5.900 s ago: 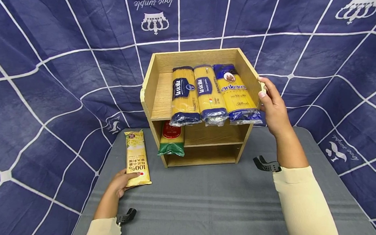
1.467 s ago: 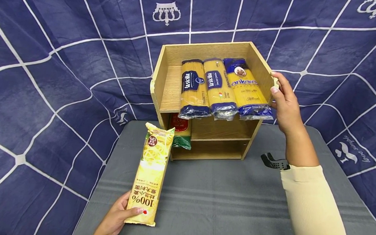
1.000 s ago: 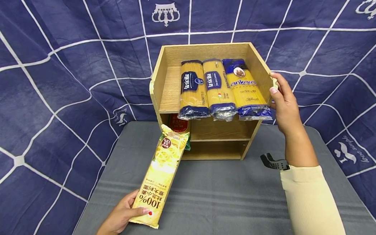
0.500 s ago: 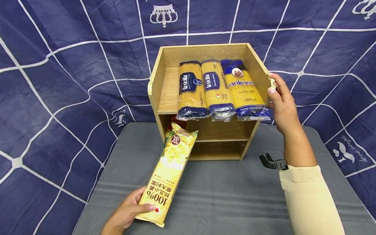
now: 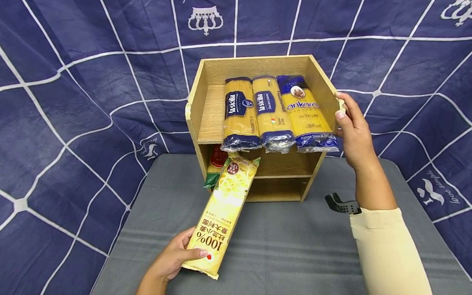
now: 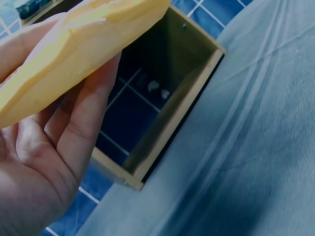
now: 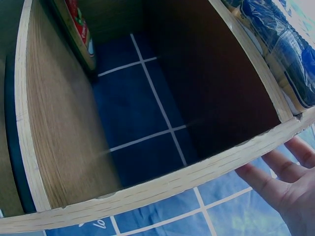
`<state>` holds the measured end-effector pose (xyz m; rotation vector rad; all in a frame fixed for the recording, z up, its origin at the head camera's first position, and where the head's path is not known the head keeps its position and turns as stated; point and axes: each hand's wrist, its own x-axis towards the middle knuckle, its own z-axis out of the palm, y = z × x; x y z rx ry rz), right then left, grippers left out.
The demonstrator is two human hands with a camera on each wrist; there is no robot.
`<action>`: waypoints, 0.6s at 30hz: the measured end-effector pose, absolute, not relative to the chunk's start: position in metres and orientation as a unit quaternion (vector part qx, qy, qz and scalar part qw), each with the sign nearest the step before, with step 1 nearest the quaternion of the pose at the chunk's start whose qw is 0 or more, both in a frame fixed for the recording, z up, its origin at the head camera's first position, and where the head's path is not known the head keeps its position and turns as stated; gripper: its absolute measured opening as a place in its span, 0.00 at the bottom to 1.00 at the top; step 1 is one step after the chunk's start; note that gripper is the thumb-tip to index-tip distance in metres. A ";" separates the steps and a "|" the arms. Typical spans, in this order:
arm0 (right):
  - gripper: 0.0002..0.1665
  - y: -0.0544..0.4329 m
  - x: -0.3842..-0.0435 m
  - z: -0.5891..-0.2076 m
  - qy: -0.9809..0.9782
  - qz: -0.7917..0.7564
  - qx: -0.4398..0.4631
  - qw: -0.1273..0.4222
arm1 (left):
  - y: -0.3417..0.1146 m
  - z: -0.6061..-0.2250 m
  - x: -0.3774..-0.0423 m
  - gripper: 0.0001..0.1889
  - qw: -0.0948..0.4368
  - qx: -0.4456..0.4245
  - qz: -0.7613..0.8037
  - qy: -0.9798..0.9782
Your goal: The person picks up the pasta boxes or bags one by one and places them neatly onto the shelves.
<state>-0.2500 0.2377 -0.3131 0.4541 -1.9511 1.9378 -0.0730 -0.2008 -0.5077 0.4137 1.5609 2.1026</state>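
My left hand point(image 5: 174, 256) pinches the near end of a yellow pasta packet point(image 5: 224, 210), thumb on top and fingers underneath. The packet slants up and right, its far end overlapping the middle opening of the wooden shelf unit point(image 5: 210, 123). In the left wrist view the packet point(image 6: 83, 59) lies across the palm, in front of the lower compartment. My right hand point(image 5: 356, 134) grips the upper edge of the unit's right side panel. In the right wrist view its fingers point(image 7: 280, 167) wrap behind the panel's edge. A red-and-green pasta packet point(image 5: 213, 168) sits at the middle compartment's left, partly covered.
On the top shelf lie two la sicilia spaghetti packets, a left one point(image 5: 241, 127) and a middle one point(image 5: 276, 118), and an ankara packet point(image 5: 311, 120) at the right. The unit stands on a grey cloth point(image 5: 278, 249) before a blue checked curtain point(image 5: 264, 14).
My left hand has lifted the yellow packet off the cloth at the left and carried it right, its far end moving to the middle opening. My right hand keeps its grip on the side panel.
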 end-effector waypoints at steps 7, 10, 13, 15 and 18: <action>0.26 0.238 -0.249 -0.313 -0.697 0.677 0.156 0.178 | -0.184 -0.504 -0.079 0.30 0.236 0.160 0.775 0.564; 0.26 0.238 -0.249 -0.313 -0.699 0.675 0.156 0.178 | -0.177 -0.503 -0.081 0.31 0.238 0.156 0.775 0.565; 0.26 0.238 -0.249 -0.312 -0.700 0.673 0.157 0.179 | -0.171 -0.501 -0.083 0.33 0.237 0.150 0.774 0.568; 0.26 0.237 -0.249 -0.312 -0.700 0.673 0.156 0.179 | -0.167 -0.500 -0.085 0.33 0.237 0.146 0.774 0.569; 0.26 0.237 -0.249 -0.312 -0.700 0.674 0.157 0.179 | -0.161 -0.498 -0.087 0.32 0.234 0.143 0.775 0.569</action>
